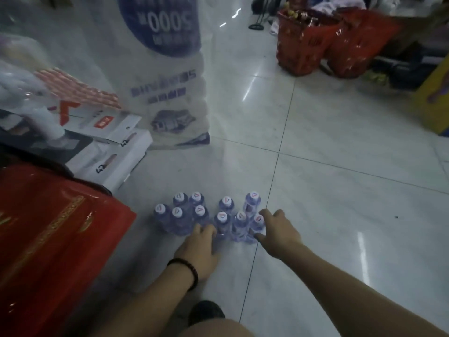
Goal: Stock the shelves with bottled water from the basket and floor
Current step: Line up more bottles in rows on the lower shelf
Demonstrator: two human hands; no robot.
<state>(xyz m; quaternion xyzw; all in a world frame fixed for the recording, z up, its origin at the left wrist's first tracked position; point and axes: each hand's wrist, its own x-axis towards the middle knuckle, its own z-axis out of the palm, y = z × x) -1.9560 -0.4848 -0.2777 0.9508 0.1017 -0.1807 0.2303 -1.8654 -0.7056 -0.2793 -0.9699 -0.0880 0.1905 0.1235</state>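
Several small water bottles (202,215) with white caps and purple labels stand clustered upright on the tiled floor. My left hand (200,246), with a dark bead bracelet on its wrist, reaches into the near side of the cluster. Its fingertips bend down between bottles, so any grip is hidden. My right hand (277,231) is at the cluster's right end. Its thumb lies on the near side and its fingers on the far side of the nearest-right bottle (258,221), curling round it. No shelf is in view.
A red box (48,239) lies close on the left, with white cartons (116,156) and a tall pack of paper rolls (170,69) behind it. Two red baskets (303,42) full of goods stand far right. My knee and shoe (206,312) are at the bottom.
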